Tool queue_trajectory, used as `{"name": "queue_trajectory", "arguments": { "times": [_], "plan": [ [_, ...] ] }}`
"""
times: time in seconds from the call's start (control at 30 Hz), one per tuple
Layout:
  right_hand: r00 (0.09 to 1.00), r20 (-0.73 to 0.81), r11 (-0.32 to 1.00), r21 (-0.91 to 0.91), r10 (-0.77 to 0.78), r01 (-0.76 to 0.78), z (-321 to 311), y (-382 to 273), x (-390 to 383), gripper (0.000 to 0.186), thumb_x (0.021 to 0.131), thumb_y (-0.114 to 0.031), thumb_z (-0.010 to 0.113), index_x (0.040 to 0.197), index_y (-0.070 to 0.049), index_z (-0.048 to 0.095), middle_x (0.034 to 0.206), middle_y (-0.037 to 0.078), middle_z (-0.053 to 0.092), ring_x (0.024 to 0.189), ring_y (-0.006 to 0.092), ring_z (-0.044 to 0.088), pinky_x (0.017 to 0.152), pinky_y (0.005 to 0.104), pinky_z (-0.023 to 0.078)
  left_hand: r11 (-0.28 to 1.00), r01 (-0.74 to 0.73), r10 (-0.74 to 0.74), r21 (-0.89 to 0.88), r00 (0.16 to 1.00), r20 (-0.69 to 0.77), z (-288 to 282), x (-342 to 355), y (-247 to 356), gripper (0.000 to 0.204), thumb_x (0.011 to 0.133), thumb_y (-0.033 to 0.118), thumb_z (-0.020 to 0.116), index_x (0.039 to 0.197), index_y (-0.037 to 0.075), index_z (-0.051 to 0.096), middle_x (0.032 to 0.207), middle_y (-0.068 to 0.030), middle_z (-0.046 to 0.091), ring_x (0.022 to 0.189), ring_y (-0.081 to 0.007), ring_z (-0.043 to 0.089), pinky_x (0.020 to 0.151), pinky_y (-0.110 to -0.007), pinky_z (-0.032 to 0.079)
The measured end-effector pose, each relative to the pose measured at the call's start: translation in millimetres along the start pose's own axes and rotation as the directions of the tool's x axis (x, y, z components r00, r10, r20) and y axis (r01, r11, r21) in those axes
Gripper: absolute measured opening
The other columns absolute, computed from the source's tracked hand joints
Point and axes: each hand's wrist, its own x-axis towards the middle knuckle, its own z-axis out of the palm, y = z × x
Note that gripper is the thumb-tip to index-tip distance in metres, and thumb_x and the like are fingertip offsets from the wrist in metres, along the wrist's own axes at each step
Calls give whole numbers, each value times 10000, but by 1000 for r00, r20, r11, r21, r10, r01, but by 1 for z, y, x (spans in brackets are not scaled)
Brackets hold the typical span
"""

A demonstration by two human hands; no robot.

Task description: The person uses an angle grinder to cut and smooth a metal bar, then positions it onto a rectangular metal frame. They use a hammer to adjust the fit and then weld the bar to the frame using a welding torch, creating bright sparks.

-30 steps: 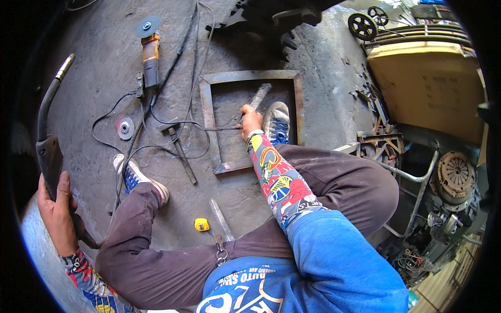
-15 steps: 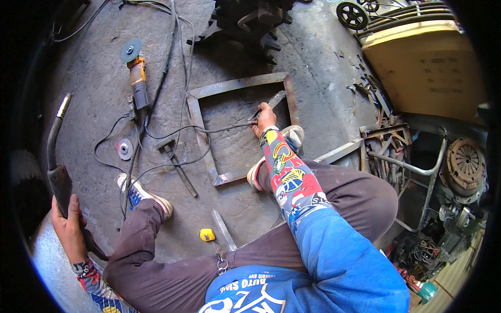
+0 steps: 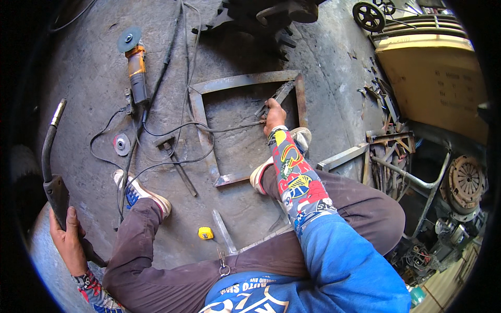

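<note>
My left hand [image 3: 67,237] grips a black welding torch [image 3: 56,189] with a metal-tipped neck pointing up at the left. My right hand [image 3: 275,116] is closed on a grey metal clamp-like piece [image 3: 282,95] with a cable running to it, held over the right part of a square steel frame [image 3: 233,82] lying on the floor. An angle grinder [image 3: 138,75], a loose disc [image 3: 121,144] and a T-shaped steel tool [image 3: 180,172] lie left of the frame among cables. A yellow tape measure [image 3: 205,232] and a flat bar [image 3: 224,229] lie between my legs.
A dark toothed metal mass [image 3: 250,26] sits beyond the frame. On the right are a large cardboard sheet [image 3: 428,88], black wheels [image 3: 368,17], steel offcuts [image 3: 386,104], a tubular metal rack [image 3: 428,177] and a rusty clutch plate [image 3: 463,182]. My shoes [image 3: 141,193] flank the frame's near side.
My right hand and the piece it holds have moved right, toward the frame's upper right corner. My right foot has shifted back from inside the frame. The torch sits lower in the picture.
</note>
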Motion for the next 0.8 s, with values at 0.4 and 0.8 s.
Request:
{"name": "queue_trajectory", "arguments": {
  "times": [0.4, 0.8],
  "plan": [
    [981, 3, 974, -124, 194, -192, -1, -27, 34, 460, 827, -339, 719, 1172, -41, 657, 1232, 151, 600, 1053, 368, 610, 948, 699, 466, 1000, 26, -26, -7, 999, 45, -2, -4, 9, 473, 1018, 383, 662, 1329, 39, 571, 750, 11, 525, 608, -64, 510, 548, -232, 445],
    [470, 618, 29, -586, -630, 810, 60, 71, -177, 338, 836, -255, 690, 1127, -94, 632, 1144, 137, 608, 1128, 343, 583, 970, 496, 460, 970, -95, 153, -226, 955, 254, -4, -22, 44, 378, 986, 232, 648, 1288, 8, 612, 758, 4, 570, 637, -69, 571, 536, -252, 504]
  ]
}}
